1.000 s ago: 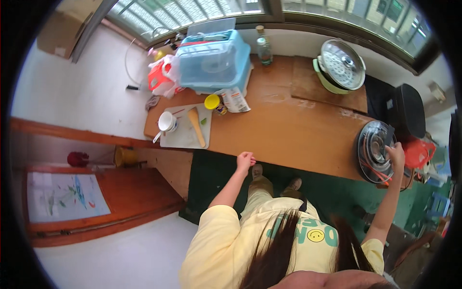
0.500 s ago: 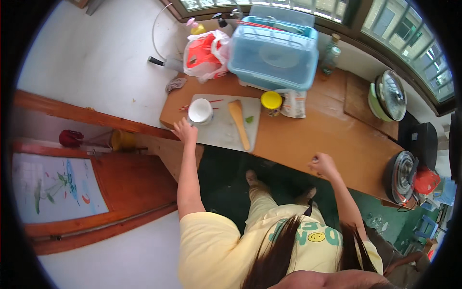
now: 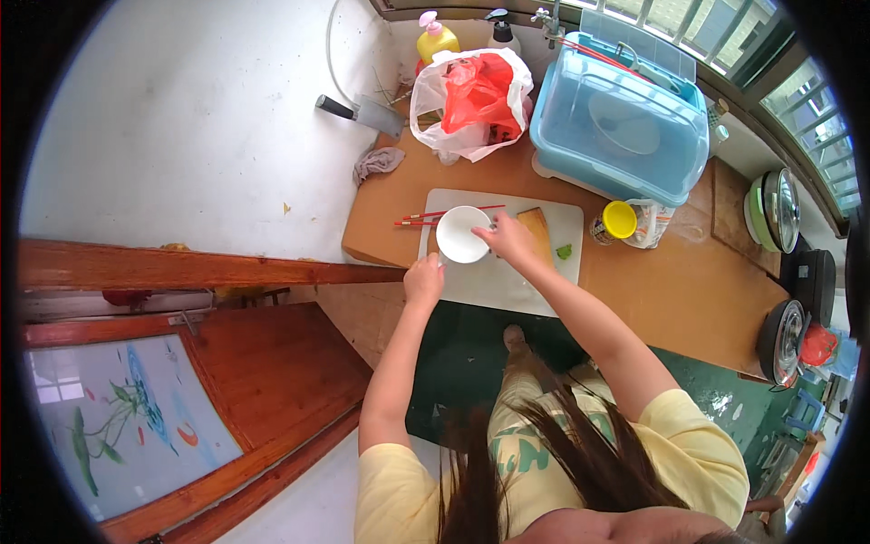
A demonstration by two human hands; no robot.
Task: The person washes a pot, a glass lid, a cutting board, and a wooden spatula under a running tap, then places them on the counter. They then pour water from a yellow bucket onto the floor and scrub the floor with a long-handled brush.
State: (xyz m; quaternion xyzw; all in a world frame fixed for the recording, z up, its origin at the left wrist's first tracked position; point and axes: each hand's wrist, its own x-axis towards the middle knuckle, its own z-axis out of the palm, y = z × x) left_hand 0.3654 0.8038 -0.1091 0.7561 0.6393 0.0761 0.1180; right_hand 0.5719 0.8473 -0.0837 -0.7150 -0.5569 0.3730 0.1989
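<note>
Gripped the white bowl point(image 3: 463, 234) on the cutting board point(image 3: 507, 272) with the right hand point(image 3: 507, 238) at its rim, left hand point(image 3: 423, 281) seemingly clenched at the board's near-left edge, red chopsticks point(image 3: 426, 217) just beyond.

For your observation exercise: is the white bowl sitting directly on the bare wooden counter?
No. The white bowl rests on the white cutting board, with the right hand at its rim and the left hand at the board's edge.

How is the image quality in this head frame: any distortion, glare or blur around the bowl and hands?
Head view: strong fisheye bending the counter edge and a black rim; soft, even daylight; the white bowl looks slightly overexposed; left hand and right hand appear reasonably sharp.
</note>
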